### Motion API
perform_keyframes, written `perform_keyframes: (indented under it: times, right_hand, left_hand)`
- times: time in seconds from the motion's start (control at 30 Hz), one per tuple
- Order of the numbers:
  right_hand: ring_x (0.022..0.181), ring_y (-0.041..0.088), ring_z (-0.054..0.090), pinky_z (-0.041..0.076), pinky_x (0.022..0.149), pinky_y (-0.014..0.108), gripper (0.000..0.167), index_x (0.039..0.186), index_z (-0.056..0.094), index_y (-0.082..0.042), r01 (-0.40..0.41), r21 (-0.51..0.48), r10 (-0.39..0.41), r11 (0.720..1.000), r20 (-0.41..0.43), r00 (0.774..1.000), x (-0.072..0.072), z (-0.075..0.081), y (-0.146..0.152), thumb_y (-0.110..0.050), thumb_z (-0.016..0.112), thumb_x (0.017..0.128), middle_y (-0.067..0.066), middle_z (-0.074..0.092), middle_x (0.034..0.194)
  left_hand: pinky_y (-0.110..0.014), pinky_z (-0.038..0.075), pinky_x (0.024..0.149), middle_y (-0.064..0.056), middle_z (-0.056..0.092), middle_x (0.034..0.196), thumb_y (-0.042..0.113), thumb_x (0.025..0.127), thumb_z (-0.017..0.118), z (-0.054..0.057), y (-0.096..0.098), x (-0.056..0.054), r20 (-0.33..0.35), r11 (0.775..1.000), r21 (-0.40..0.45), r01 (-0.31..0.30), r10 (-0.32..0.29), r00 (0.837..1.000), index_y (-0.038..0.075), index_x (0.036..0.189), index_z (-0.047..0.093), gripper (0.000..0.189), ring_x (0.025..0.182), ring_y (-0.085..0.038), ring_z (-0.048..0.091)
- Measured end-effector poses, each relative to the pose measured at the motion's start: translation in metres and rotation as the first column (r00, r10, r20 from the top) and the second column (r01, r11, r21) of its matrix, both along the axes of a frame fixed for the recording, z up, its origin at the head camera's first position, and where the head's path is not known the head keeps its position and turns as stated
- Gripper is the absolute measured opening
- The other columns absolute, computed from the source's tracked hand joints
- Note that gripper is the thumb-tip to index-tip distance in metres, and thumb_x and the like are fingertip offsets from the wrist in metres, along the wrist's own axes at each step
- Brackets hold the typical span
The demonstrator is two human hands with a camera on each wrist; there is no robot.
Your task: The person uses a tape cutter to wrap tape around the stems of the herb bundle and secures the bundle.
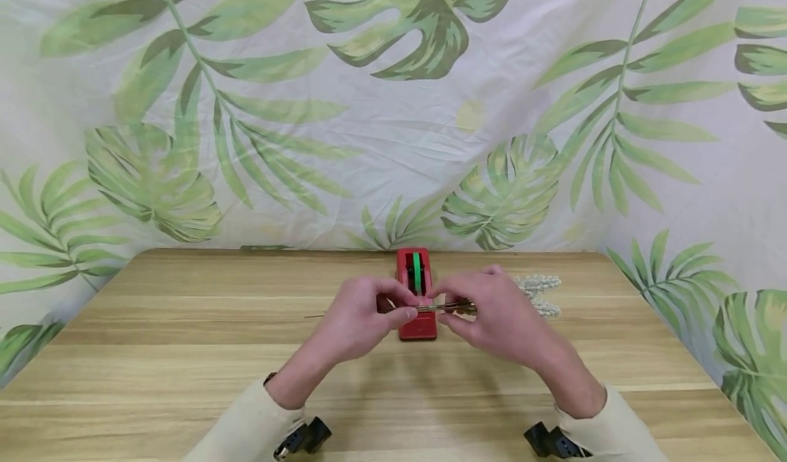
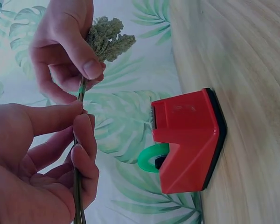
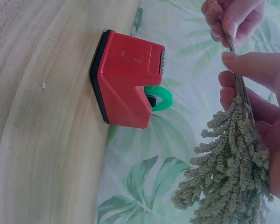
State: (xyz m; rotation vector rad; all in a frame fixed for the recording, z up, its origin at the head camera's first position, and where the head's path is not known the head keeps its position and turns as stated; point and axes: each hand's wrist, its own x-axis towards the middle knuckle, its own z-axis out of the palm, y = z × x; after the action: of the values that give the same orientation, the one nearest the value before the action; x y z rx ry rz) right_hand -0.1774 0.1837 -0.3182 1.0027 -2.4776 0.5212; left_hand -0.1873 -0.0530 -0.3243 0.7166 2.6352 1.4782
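Observation:
A bunch of dried flowers (image 3: 228, 163) with pale grey-green beaded heads is held above the table in both hands, its thin stems (image 2: 78, 186) running crosswise. My left hand (image 1: 359, 318) pinches the stems between thumb and fingers, and their ends stick out to the left. Just beside it, my right hand (image 1: 501, 315) grips the stems close under the flower heads. A bit of green shows on the stems between the hands in the left wrist view. Behind and below the hands stands a red tape dispenser (image 2: 186, 135) with a roll of green tape (image 3: 162, 98).
The wooden table (image 1: 184, 352) reaches back to a hanging white cloth (image 1: 393, 127) printed with green leaves. A tiny white scrap (image 3: 43, 85) lies on the wood. Black devices (image 1: 304, 438) are at both sleeves.

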Motion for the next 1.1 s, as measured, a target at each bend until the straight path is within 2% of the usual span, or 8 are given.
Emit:
perform_keyframes:
  times: [0.13,0.33,0.57,0.77,1.1]
  right_hand:
    - [0.078,0.002,0.069,0.044,0.085,0.040,0.033,0.112,0.081,-0.027,0.029,0.034,-0.027,0.999,-0.044,0.999,0.0017,-0.0007,-0.0012,-0.010,0.089,0.084,-0.011,0.078,0.095]
    - [0.072,0.005,0.062,0.044,0.089,0.044,0.032,0.107,0.084,-0.028,0.077,0.059,-0.071,0.995,-0.095,0.993,0.0025,-0.0020,-0.0028,-0.009,0.090,0.082,-0.011,0.069,0.085]
    - [0.072,0.003,0.062,0.045,0.088,0.046,0.024,0.098,0.084,-0.027,0.104,0.047,-0.097,0.993,-0.129,0.987,0.0014,-0.0052,-0.0064,-0.012,0.091,0.081,-0.012,0.068,0.082]
    - [0.071,0.002,0.060,0.043,0.088,0.045,0.021,0.099,0.085,-0.029,0.086,0.009,-0.084,0.996,-0.109,0.990,0.0014,-0.0058,-0.0072,-0.021,0.093,0.082,-0.014,0.068,0.080]
    - [0.071,-0.003,0.052,0.043,0.092,0.050,0.010,0.099,0.085,-0.025,0.076,0.004,-0.076,0.997,-0.063,0.995,0.0021,-0.0057,-0.0051,-0.018,0.083,0.092,-0.015,0.066,0.081]
  left_hand:
    - [-0.025,0.051,0.061,-0.002,0.076,0.088,0.010,0.095,0.079,0.0027,0.0014,0.0031,-0.009,1.000,0.005,-0.015,0.015,1.000,0.009,0.098,0.081,0.003,0.071,-0.011,0.064]
    - [-0.024,0.051,0.059,-0.002,0.077,0.089,0.009,0.095,0.079,0.0052,0.0038,0.0060,-0.005,0.999,0.012,-0.039,0.039,0.999,0.009,0.097,0.081,0.003,0.069,-0.010,0.064]
    - [-0.026,0.052,0.059,-0.003,0.077,0.088,0.008,0.094,0.080,0.0052,0.0040,0.0068,0.023,0.998,0.026,-0.049,0.049,0.999,0.008,0.097,0.081,0.003,0.071,-0.015,0.068]
    - [-0.026,0.053,0.059,-0.003,0.077,0.090,0.009,0.095,0.079,0.0041,0.0040,0.0070,0.027,0.998,0.026,-0.054,0.053,0.998,0.009,0.097,0.081,0.003,0.071,-0.014,0.068]
    - [-0.027,0.055,0.060,-0.003,0.076,0.090,0.009,0.094,0.080,0.0022,0.0060,0.0074,0.037,0.997,0.028,-0.070,0.069,0.997,0.008,0.097,0.081,0.004,0.072,-0.014,0.069]
